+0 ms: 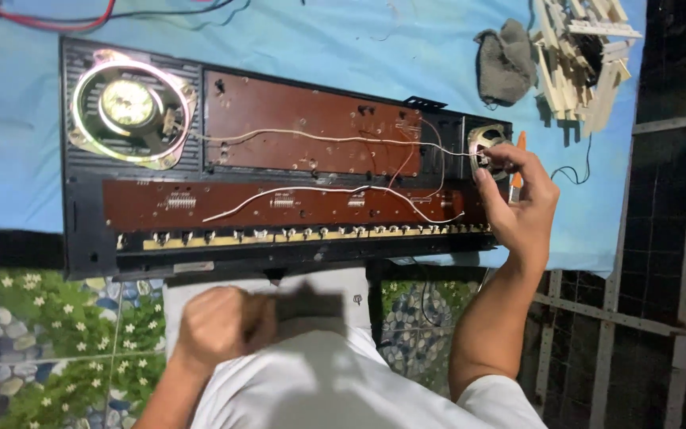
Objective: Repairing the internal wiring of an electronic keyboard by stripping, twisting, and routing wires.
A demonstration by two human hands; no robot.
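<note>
An opened black electronic chassis lies on a blue cloth, showing brown circuit boards, white and red wires, and a large round speaker at its left end. My right hand is at the chassis' right end, gripping an orange-handled tool beside a small speaker. My left hand is closed near my white shirt, below the chassis; it is blurred and I cannot tell whether it holds anything.
A grey rag and a pile of pale wooden sticks lie at the back right on the blue cloth. Red and black cables run along the top left. A floral-patterned floor covering and dark tiles lie below.
</note>
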